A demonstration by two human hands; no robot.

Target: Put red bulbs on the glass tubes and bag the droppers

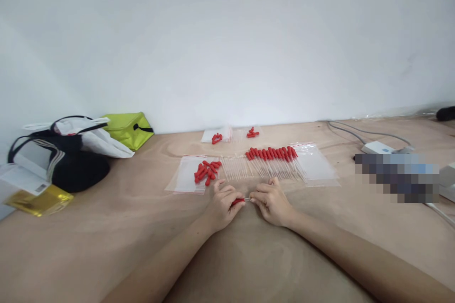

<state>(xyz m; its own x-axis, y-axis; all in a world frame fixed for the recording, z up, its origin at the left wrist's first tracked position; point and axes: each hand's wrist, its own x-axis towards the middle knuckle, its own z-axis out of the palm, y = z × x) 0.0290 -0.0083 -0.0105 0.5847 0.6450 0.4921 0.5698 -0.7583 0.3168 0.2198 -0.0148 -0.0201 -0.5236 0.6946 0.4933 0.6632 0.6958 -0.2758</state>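
Observation:
My left hand is closed on a red rubber dropper bulb, pinched between thumb and fingers. My right hand grips a thin pale dropper tube, whose visible end meets the bulb; how far it goes in cannot be seen. Just beyond my left hand, a heap of loose red bulbs lies on a clear plastic bag. Several bare tubes lie side by side in the middle. To their right is a row of tubes with red bulbs on their ends.
Farther back lie two small groups of red bulbs on plastic. Another clear bag is right of the row. At left are a black cap, a lime-green bag and a yellow packet. A white box with cables lies right.

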